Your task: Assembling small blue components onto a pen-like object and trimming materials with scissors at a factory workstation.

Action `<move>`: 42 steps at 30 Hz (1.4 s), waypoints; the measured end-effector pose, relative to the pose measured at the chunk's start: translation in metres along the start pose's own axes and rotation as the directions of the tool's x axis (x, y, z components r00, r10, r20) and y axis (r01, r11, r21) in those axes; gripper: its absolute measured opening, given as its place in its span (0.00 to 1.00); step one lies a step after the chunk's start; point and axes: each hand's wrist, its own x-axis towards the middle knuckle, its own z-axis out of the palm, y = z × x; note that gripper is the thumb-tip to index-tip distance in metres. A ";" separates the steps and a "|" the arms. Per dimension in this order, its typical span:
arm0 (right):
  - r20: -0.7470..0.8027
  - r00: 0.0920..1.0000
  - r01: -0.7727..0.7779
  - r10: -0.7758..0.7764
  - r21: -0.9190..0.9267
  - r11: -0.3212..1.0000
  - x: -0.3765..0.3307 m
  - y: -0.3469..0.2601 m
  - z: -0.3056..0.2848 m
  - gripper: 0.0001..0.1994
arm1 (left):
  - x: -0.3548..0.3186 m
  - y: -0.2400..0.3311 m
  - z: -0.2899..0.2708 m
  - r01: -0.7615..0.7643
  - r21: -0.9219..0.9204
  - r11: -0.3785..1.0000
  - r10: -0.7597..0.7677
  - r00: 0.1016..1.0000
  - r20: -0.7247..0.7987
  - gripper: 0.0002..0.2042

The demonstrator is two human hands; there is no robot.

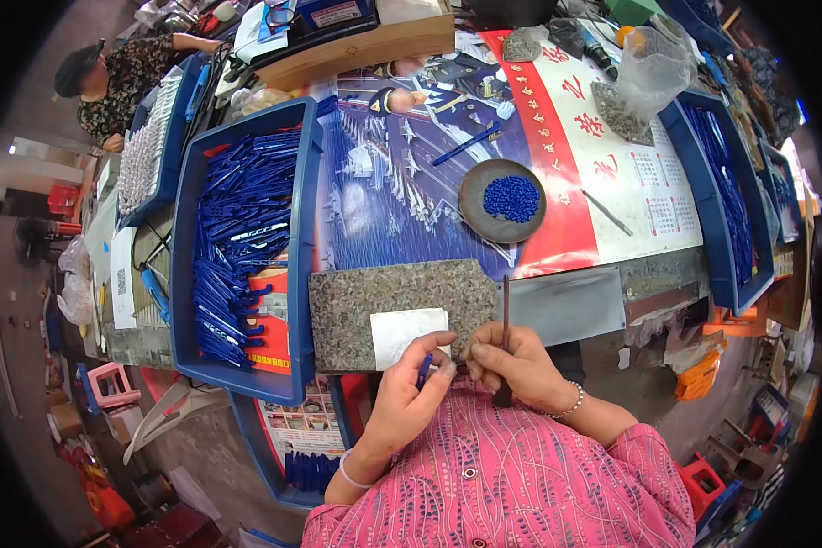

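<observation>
Close in front of my body, my left hand (pixel 409 395) is closed on a slim blue piece (pixel 424 369); most of that piece is hidden by the fingers. My right hand (pixel 523 367) grips a thin dark rod-like tool (pixel 506 306), held upright, with a broader dark lower end. Both hands' fingertips are near each other at the edge of a speckled granite slab (pixel 402 283). On the slab lies a white folded paper (pixel 395 329), partly behind my left fingers. Beyond the slab, a round dark dish (pixel 471 217) holds a heap of small blue beads (pixel 511 198).
A blue tray (pixel 184 274) at left holds many long blue pieces (pixel 247 196); another blue tray (pixel 738 297) stands at right. Right of the slab lies a grey metal plate (pixel 566 306). A thin stick (pixel 606 212) rests on the poster. Another person (pixel 123 87) sits far left.
</observation>
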 end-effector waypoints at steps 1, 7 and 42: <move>0.010 1.000 0.003 -0.004 0.074 0.997 0.000 0.001 -0.001 0.09 | 0.000 0.000 0.001 0.000 0.001 1.000 0.000 1.000 0.000 0.15; 0.033 0.999 0.013 -0.018 0.124 0.992 -0.002 -0.005 0.000 0.09 | 0.003 -0.007 0.009 -0.071 0.102 0.992 0.064 0.995 0.074 0.29; 0.037 0.995 0.088 -0.098 0.201 0.976 0.024 -0.035 -0.022 0.16 | -0.001 -0.002 -0.018 0.191 -0.454 0.870 -0.161 0.981 0.104 0.14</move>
